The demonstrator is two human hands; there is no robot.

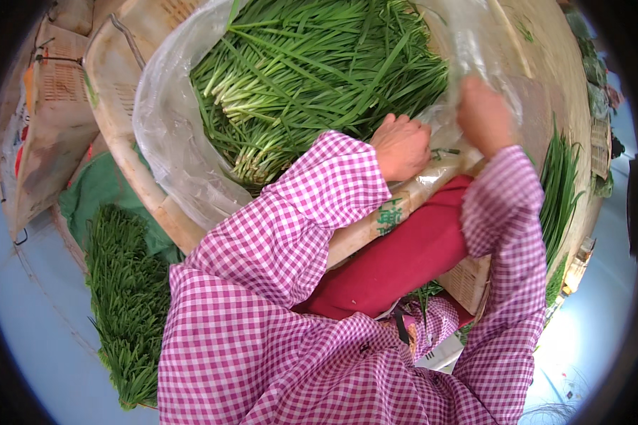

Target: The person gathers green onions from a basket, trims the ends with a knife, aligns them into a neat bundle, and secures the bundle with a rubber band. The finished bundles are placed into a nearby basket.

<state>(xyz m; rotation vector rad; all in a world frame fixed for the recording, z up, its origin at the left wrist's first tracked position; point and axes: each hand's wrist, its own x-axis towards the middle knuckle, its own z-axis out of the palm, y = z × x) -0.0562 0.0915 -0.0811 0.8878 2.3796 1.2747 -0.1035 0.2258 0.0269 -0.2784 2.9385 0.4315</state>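
A large clear plastic bag (162, 122) lines a worn off-white plastic crate (111, 125), its mouth spread wide. Inside lie many green garlic chives (319, 74), the pale cut ends towards the left. My left hand (402, 147) is curled over the near right rim of the bag, fingers bent onto the film. To its right, my right hand (485, 116) is closed in a fist on the bag's right side, blurred by motion. Both hands are partly turned from view, so the fingertips are hidden.
My red-clad leg (404, 249) rests against the crate's near side. Bundled chives (127, 297) stand at the left by a green cloth (103, 180). More chives (558, 186) lie at the right. Another crate (64, 127) with a metal handle is at far left.
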